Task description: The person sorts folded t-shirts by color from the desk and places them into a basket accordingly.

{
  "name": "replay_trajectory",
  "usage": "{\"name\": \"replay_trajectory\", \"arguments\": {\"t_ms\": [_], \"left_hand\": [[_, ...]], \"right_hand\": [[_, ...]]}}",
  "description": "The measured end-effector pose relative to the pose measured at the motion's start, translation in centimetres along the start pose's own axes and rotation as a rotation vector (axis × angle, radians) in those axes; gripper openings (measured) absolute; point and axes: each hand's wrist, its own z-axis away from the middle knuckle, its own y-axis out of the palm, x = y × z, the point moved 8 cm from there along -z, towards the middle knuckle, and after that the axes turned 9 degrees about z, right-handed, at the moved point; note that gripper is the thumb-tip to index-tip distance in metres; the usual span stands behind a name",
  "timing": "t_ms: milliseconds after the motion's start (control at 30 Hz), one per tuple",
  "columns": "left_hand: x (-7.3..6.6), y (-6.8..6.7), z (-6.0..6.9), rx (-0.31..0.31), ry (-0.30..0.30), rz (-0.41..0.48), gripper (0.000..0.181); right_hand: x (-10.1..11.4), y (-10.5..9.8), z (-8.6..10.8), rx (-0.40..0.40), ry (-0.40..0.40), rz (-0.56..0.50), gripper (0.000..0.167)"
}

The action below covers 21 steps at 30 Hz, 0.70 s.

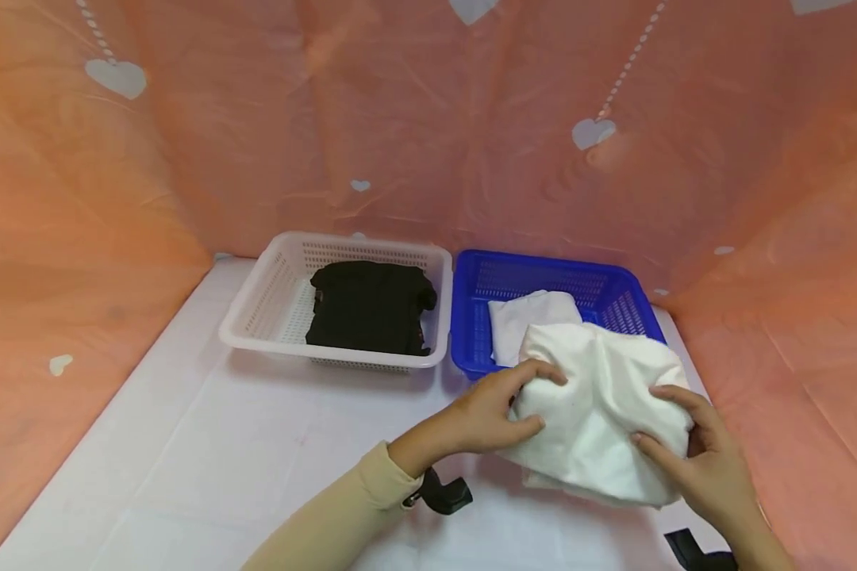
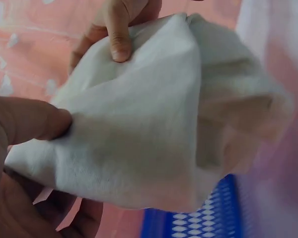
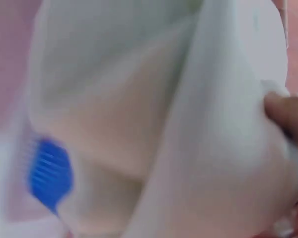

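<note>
A folded white garment [image 1: 600, 412], perhaps a shirt, is held up by both hands above the front of the blue basket. My left hand [image 1: 496, 408] grips its left edge, thumb on the near face. On the opposite edge, my right hand [image 1: 714, 460] pinches the cloth between thumb and fingers. The left wrist view shows the cloth [image 2: 134, 124] sagging into a deep fold, with both thumbs pressing on it. Blurred cloth [image 3: 213, 124] fills most of the right wrist view. Behind it, another folded white cloth [image 1: 532, 313] lies inside the blue basket [image 1: 543, 266].
Left of the blue basket stands a white basket [image 1: 257, 313] with a folded black garment [image 1: 371, 309] in it. Both rest on a white-covered table [image 1: 200, 444]. Orange-pink sheeting [image 1: 414, 119] with white hearts encloses the back and sides.
</note>
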Motion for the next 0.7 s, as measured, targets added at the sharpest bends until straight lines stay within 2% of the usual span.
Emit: {"name": "replay_trajectory", "arguments": {"t_ms": [167, 267, 367, 433, 567, 700], "left_hand": [[-1.7, -3.1, -1.6, -0.13, 0.056, 0.022, 0.049], [-2.7, -4.8, -2.7, -0.197, 0.09, -0.019, 0.049], [-3.5, -6.2, -3.8, -0.25, 0.115, -0.062, 0.048], [-3.6, -7.0, -4.6, -0.276, 0.126, -0.084, 0.047], [-3.0, -8.1, -5.8, -0.311, 0.11, -0.09, 0.047], [-0.7, -8.5, -6.3, -0.33, 0.034, -0.063, 0.047]], "right_hand": [[2.4, -1.3, -3.7, -0.137, -0.085, -0.051, 0.065], [3.3, -1.6, -5.7, -0.206, -0.149, -0.146, 0.062], [3.8, -1.7, -7.6, -0.271, -0.179, -0.233, 0.057], [4.0, -1.6, -8.6, -0.319, -0.191, -0.224, 0.053], [3.5, -0.9, -10.4, -0.347, -0.183, -0.195, 0.05], [1.4, 0.8, -11.7, -0.314, -0.15, -0.174, 0.05]]}}
